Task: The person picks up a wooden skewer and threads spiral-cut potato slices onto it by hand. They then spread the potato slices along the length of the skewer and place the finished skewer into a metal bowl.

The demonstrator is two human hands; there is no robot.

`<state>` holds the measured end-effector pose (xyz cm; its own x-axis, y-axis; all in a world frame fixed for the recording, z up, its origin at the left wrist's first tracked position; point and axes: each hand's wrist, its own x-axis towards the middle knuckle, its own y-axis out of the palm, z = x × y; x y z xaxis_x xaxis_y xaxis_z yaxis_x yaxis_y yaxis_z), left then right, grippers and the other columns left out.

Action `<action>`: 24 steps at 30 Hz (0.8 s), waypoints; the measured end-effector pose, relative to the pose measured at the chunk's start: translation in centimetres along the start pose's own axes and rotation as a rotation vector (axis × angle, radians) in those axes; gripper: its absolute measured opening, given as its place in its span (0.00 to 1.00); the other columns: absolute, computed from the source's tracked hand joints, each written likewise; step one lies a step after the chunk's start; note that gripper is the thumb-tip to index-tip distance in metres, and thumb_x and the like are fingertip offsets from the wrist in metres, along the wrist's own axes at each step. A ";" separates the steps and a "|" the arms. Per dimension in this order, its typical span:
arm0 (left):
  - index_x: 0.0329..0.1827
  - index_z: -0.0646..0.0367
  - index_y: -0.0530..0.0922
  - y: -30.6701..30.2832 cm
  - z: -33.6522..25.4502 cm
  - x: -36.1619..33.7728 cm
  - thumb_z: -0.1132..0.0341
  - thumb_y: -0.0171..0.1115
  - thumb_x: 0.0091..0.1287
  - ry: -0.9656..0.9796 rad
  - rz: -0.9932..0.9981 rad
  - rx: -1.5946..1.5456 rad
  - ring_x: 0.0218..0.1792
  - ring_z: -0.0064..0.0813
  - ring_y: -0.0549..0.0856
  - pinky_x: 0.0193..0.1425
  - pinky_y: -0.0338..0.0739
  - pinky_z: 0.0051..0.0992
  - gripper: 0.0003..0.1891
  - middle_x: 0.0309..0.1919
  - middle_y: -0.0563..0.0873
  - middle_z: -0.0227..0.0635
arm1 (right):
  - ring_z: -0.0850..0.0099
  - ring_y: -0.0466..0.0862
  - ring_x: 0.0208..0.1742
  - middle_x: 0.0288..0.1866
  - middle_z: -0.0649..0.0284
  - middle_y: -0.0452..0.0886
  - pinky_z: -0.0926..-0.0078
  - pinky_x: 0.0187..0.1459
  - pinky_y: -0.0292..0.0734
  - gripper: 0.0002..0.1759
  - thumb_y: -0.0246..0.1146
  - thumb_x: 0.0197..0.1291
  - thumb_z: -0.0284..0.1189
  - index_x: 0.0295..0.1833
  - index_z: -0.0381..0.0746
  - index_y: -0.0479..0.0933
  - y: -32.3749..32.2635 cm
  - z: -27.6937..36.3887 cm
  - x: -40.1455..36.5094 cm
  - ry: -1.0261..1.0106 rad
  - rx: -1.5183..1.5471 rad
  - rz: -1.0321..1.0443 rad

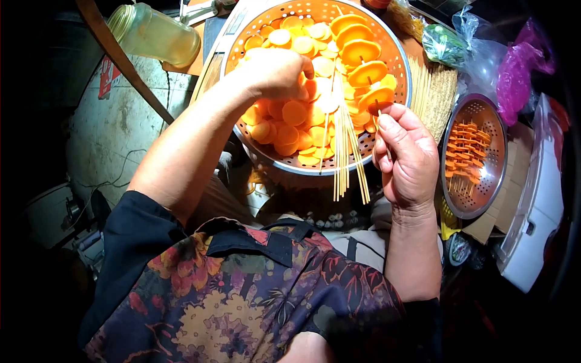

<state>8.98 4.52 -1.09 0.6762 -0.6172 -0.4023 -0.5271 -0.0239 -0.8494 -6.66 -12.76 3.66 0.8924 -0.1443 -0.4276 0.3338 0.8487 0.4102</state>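
Note:
My right hand [408, 148] pinches the lower end of a thin bamboo skewer threaded with several round carrot slices [362, 51], spaced along it and slanting up over the colander's right side. My left hand [281, 74] reaches over the heap of loose carrot slices [293, 115], its fingers curled down among them; the fingertips are partly hidden, and I cannot tell what they hold. The heap fills a large perforated metal colander [266, 158]. A bundle of bare skewers [344, 160] lies across the slices between my hands, ends sticking out past the near rim.
A smaller perforated bowl [475, 206] with filled carrot skewers [466, 148] stands at the right. More bare sticks [433, 91] lie beside the colander. Plastic bags [514, 78] are at upper right, a white plastic box [529, 212] at far right, and a greenish jar [160, 36] at upper left.

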 end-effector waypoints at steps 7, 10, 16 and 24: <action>0.37 0.55 0.79 1.3 -0.5 0.5 0.63 0.69 0.47 0.017 -0.048 0.062 0.35 0.39 0.83 0.42 0.76 0.32 0.15 0.30 0.83 0.41 | 0.89 0.70 0.22 0.27 0.72 0.74 0.96 0.18 0.62 0.09 0.58 0.60 0.25 0.45 0.34 0.73 0.5 -0.3 0.2 0.010 -0.023 0.001; 0.30 0.58 0.76 0.6 -0.5 0.4 0.66 0.69 0.46 -0.043 -0.039 -0.060 0.31 0.33 0.83 0.35 0.76 0.29 0.12 0.25 0.82 0.37 | 0.89 0.70 0.22 0.27 0.72 0.74 0.96 0.18 0.62 0.09 0.58 0.60 0.25 0.45 0.34 0.73 0.5 -0.3 0.2 0.021 -0.034 -0.005; 0.29 0.57 0.75 -2.1 2.6 0.7 0.71 0.65 0.56 -0.281 -0.162 -1.080 0.20 0.20 0.80 0.25 0.75 0.17 0.06 0.24 0.82 0.31 | 0.89 0.69 0.20 0.26 0.71 0.74 0.95 0.17 0.61 0.08 0.59 0.60 0.26 0.44 0.35 0.74 0.7 -0.1 -0.1 0.073 -0.102 0.028; 0.43 0.63 0.75 -3.8 2.8 0.4 0.72 0.67 0.53 -0.210 -0.327 -1.591 0.29 0.21 0.81 0.34 0.79 0.16 0.15 0.33 0.82 0.39 | 0.89 0.67 0.17 0.22 0.72 0.73 0.93 0.17 0.59 0.07 0.59 0.61 0.27 0.42 0.36 0.74 1.1 -0.5 0.0 0.130 -0.221 0.080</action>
<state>12.72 6.57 1.04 0.8428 -0.3156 -0.4361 -0.2348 -0.9445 0.2298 -6.49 -11.56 3.70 0.8618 -0.0177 -0.5070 0.1765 0.9474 0.2670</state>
